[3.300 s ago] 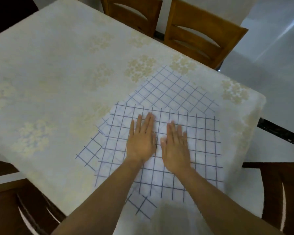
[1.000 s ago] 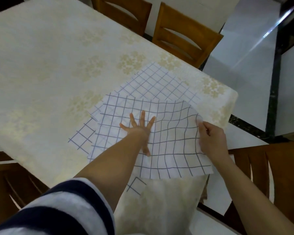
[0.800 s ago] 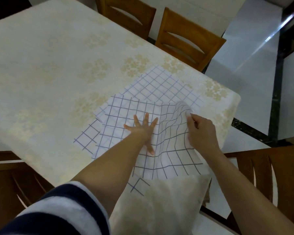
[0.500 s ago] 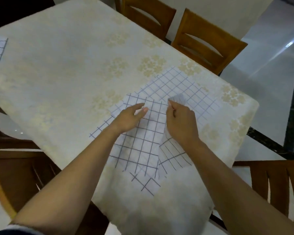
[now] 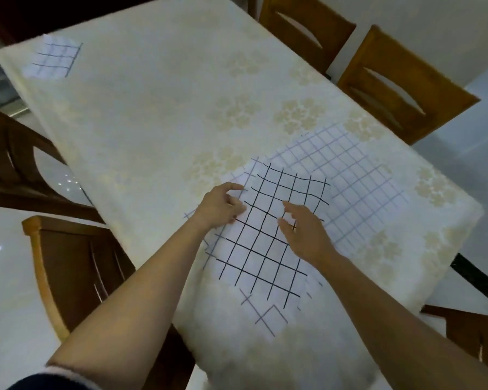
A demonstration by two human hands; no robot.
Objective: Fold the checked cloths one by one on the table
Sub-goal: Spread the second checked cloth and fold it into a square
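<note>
The top checked cloth (image 5: 268, 243), white with dark lines, lies folded on spread paler checked cloths (image 5: 350, 178) near the table's (image 5: 152, 108) near right corner. A small folded cloth (image 5: 52, 59) lies at its far left corner.

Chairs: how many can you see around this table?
5. A far chair, a second far chair right of it, a dark left chair, a near left chair, and a partly seen right chair. More may be out of view.

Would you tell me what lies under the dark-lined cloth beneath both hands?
From under the top cloth, paler cloths stick out on its far, right and near sides, on the table. How many lie beneath is hidden.
</note>
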